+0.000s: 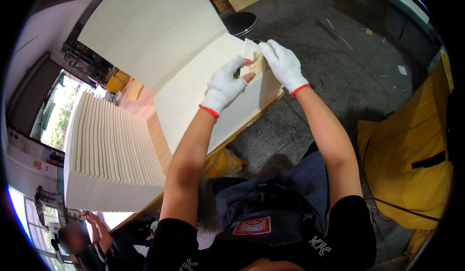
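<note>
Both my hands wear white knit gloves with red cuffs and are at the right-hand corner of a thick stack of large white paper sheets (pixel 193 84). My right hand (pixel 283 63) is closed over the corner, gripping the sheet edges, which bend and fan out below its fingers. Just left of it, my left hand (pixel 226 83) rests by the same corner. Its bare thumb and forefinger stick out of the glove, spread apart, their tips by the fanned edges. Behind the hands, a broad white sheet surface (pixel 150 26) slants up from the stack.
To the left, a tall pile of folded white sheets (pixel 111 150) stands on the wooden table (pixel 138 103). A round black stool (pixel 240 23) is beyond my hands. Yellow cloth (pixel 404 159) hangs at right. Scraps lie on the grey floor (pixel 339 72). Another person (pixel 97 234) sits at lower left.
</note>
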`<act>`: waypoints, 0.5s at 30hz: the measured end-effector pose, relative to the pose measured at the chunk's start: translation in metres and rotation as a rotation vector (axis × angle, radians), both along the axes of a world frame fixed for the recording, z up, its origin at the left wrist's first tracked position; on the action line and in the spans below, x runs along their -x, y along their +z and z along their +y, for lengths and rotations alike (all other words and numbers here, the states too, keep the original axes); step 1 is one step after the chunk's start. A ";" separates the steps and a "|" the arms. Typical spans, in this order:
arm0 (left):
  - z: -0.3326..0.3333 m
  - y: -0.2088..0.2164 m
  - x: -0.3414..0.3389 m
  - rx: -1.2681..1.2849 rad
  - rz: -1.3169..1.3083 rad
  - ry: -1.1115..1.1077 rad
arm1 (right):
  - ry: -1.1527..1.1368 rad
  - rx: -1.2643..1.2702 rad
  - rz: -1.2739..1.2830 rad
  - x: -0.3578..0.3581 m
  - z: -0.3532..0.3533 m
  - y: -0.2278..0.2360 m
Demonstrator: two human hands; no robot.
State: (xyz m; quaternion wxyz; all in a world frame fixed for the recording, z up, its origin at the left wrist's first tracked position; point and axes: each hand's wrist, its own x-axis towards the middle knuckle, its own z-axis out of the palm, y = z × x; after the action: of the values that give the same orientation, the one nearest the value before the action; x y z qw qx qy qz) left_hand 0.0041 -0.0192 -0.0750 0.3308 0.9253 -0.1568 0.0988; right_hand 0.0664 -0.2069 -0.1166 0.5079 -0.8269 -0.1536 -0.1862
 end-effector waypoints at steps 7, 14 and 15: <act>-0.001 -0.002 0.000 0.107 -0.139 -0.040 | 0.018 0.019 0.081 0.006 -0.002 0.011; -0.003 0.007 -0.002 -0.051 0.040 0.032 | -0.006 0.009 0.033 0.002 -0.001 0.005; -0.004 0.006 -0.002 -0.051 0.029 0.032 | -0.006 0.003 0.028 0.001 0.000 0.004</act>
State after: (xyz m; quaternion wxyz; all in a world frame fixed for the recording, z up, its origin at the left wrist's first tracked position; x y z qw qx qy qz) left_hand 0.0058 -0.0230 -0.0695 0.3076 0.9372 -0.1396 0.0867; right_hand 0.0650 -0.2073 -0.1129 0.5084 -0.8305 -0.1444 -0.1759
